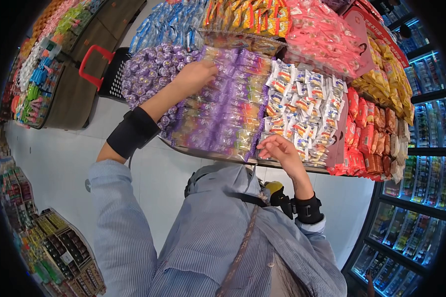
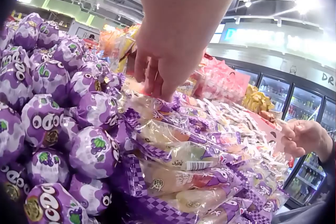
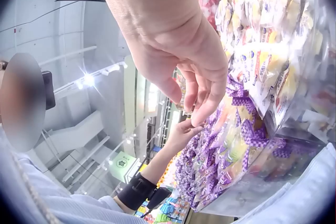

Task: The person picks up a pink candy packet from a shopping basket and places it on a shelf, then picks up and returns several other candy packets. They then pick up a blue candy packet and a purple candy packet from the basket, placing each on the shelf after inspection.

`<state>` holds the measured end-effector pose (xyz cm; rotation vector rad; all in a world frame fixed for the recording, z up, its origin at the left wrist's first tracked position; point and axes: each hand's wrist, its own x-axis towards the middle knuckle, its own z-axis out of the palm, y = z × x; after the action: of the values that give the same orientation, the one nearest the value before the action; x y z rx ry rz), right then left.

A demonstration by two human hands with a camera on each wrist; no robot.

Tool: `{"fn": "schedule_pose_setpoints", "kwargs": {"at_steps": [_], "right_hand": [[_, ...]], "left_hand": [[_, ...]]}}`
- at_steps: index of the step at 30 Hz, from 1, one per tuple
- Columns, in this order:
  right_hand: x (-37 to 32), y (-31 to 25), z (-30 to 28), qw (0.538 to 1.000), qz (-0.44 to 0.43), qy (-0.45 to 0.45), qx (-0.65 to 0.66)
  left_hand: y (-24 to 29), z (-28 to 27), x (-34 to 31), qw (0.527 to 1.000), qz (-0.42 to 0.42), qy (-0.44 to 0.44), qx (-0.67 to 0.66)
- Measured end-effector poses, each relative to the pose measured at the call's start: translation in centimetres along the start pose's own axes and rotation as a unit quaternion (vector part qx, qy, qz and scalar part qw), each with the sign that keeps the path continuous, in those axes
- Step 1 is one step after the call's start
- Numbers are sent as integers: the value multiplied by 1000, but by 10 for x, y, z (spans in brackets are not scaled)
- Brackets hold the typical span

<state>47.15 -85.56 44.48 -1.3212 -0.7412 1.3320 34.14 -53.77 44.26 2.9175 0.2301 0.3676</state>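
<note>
Reaching with left hand [image 1: 195,78] down onto the far end of the purple packs [image 1: 240,116]; judging by pose, at the touch-or-pick-out step; with fingers bent downward and tips partly hidden, so can't tell pinch from plain touch; with right hand [image 1: 280,150] loosely curled, holding nothing, hovering where purple packs meet white packets [image 1: 307,111]; next move probably calls for a light fingertip pinch on one pack, then a clean lift past the neighbours.

Packs directly under left hand, ahead and to the left of right hand; long, glossy, clear-windowed, with purple checkered ends and pale yellow, green and reddish contents; laid close in two columns, partly overlapping; purple balls [image 1: 148,74] just left of left hand; yellow bags [image 1: 243,17] ahead of it.
</note>
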Motion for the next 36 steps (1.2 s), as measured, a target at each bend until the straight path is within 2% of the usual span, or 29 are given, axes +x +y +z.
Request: {"fn": "schedule_pose_setpoints", "kwargs": {"at_steps": [2, 11, 14, 20, 36], "right_hand": [[0, 0, 0, 1000, -2, -2, 0], [2, 0, 2, 1000, 0, 5, -7], [2, 1, 2, 1000, -2, 3, -1], [3, 3, 3, 1000, 1, 6, 1], [3, 4, 4, 1000, 4, 18, -1]], "left_hand": [[3, -1, 4, 999, 19, 23, 19], [4, 19, 14, 989, 53, 18, 137], [3, 20, 14, 987, 68, 26, 141], [11, 19, 15, 985, 101, 51, 129], [-3, 18, 10, 996, 90, 14, -19]]}}
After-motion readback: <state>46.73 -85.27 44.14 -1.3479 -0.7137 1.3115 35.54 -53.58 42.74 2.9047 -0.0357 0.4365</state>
